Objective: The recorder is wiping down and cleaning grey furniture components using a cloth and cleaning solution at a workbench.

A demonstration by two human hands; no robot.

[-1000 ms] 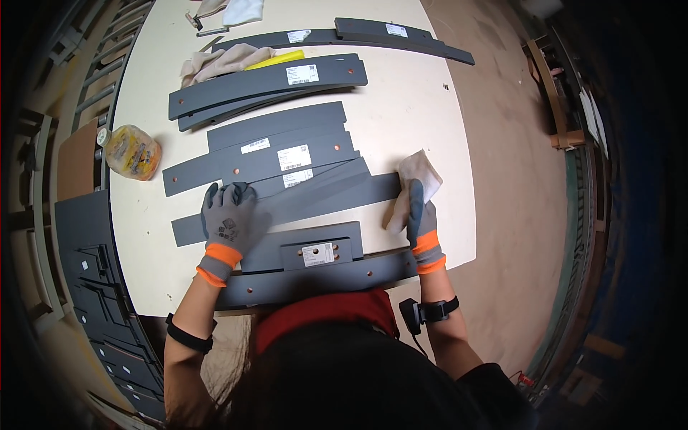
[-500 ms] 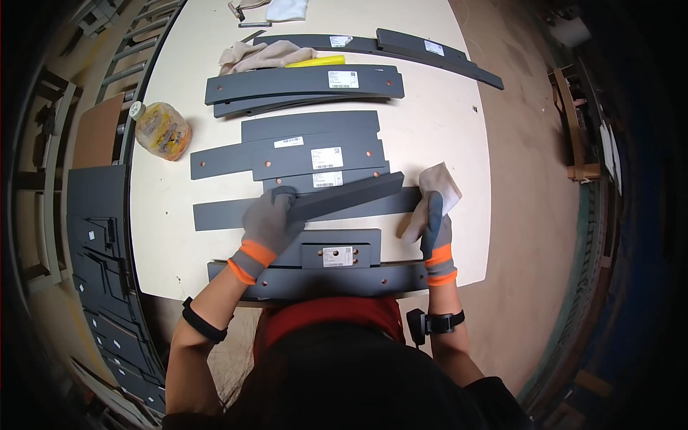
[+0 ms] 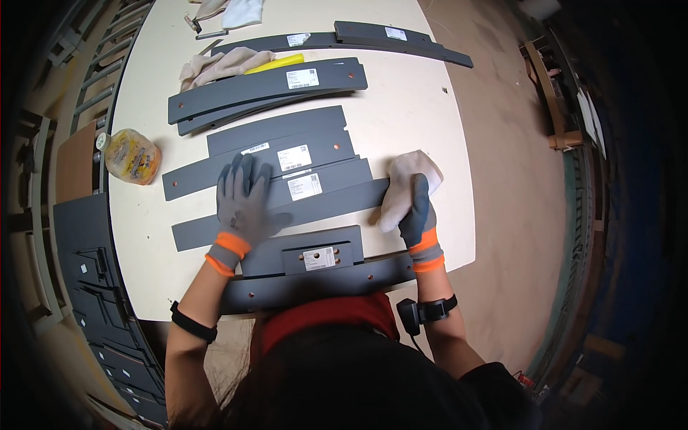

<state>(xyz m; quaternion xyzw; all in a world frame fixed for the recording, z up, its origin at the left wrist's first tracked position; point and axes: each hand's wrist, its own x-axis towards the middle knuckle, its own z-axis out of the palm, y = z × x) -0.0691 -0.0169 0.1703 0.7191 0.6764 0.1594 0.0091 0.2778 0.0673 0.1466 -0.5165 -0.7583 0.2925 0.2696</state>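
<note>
The left hand (image 3: 245,199) spreads its fingers over grey panels (image 3: 342,174), perhaps to steady them; the right hand (image 3: 418,221) is closed on pale cloth (image 3: 400,179)

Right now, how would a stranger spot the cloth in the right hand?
Find the big cream table and go to its near right side. There, by the right end of a grey board, the right hand, gloved in grey with an orange cuff, grips a pale cloth. Other cloths lie farther up the table; this one alone is held.
</note>
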